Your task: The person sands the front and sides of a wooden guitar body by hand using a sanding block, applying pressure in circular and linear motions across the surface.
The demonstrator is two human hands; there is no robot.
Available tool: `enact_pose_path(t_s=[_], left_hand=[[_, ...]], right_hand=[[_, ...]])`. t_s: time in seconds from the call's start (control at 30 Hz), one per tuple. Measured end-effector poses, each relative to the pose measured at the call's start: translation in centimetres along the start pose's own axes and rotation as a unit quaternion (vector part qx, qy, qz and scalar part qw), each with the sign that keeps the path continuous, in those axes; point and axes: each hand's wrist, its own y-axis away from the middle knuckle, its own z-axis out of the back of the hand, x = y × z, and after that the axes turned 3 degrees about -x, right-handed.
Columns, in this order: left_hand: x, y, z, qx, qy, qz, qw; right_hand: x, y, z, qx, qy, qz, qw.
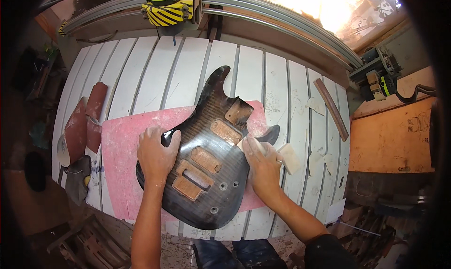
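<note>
A dark, streaky-grained electric guitar body (221,168) lies on a pink sheet (123,151), with bare wood showing in its routed cavities. My left hand (157,154) grips its left edge near the waist, fingers closed and thumb resting on top by a glossy patch. On the opposite side, my right hand (263,165) presses a pale folded piece (243,143), which looks like sandpaper, against the edge by the lower horn. The fingers partly hide that piece. Just right of this hand lies a pale rectangular block (291,159).
Red-brown abrasive sheets (77,130) lie at the table's left. A wooden strip (331,109) and pale scraps (316,106) lie on the right. Beyond the slatted white table (185,62), a machine spindle (168,12) with striped guard hangs from a metal rail (277,17).
</note>
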Motion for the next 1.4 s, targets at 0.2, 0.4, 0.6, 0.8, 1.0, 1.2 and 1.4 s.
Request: enact_pose_path(t_s=[0.2,0.4,0.6,0.8,1.0,1.2,1.4], left_hand=[[0.0,0.2,-0.7,-0.015,0.002,-0.014,1.0],[-0.1,-0.1,0.0,0.0,0.0,-0.003,1.0],[0.2,0.1,0.2,0.005,-0.009,-0.002,1.0],[-1.1,0.0,0.0,0.026,-0.01,0.013,1.0],[-0.7,0.8,-0.2,0.0,0.022,0.022,1.0],[0.1,8.9,1.9,-0.031,-0.098,-0.091,0.991],[-9.1,20.2,0.2,0.099,-0.099,-0.203,0.969]], right_hand=[[-0.5,-2.6,-0.5,-0.004,-0.002,-0.013,1.0],[-0.5,-1.3,-0.6,0.01,-0.03,0.008,0.999],[0.5,-0.1,-1.2,-0.023,-0.049,-0.011,0.998],[-1.4,-2.7,-1.5,-0.044,-0.018,-0.038,0.998],[0.1,6.5,5.5,0.115,-0.153,-0.032,0.981],[-3.9,15.2,9.4,-0.036,-0.255,-0.098,0.961],[-7.5,22.2,12.8,-0.094,-0.364,-0.264,0.888]])
